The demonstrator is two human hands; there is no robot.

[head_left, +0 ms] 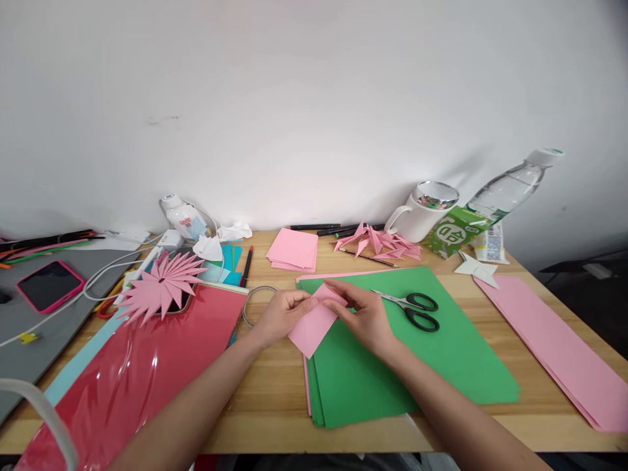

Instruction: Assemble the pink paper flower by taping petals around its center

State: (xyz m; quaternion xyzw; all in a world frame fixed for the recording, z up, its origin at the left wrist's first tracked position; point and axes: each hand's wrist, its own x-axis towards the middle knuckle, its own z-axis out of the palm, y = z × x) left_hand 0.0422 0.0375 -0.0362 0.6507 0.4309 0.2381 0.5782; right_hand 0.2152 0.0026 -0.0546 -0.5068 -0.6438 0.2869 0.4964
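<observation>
A small sheet of pink paper (313,329) is held between both hands above the left edge of a stack of green paper (373,379). My left hand (284,315) pinches its left side with thumb and fingers. On the upper right side, my right hand (366,314) grips the same sheet, thumb on top and fingertips behind it. The top of the sheet is partly covered by the fingers, so I cannot tell how it is folded there. Scissors (415,307) with black handles lie partly open on the green stack, just right of my right hand.
Behind the hands sit pink paper squares (294,250) and folded pink pieces (375,243). A white mug (417,219), green carton (451,230) and water bottle (510,186) stand back right. Pink strips (554,347) lie right; a pink paper pinwheel shape (161,284) rests left on a red plastic packet (142,366).
</observation>
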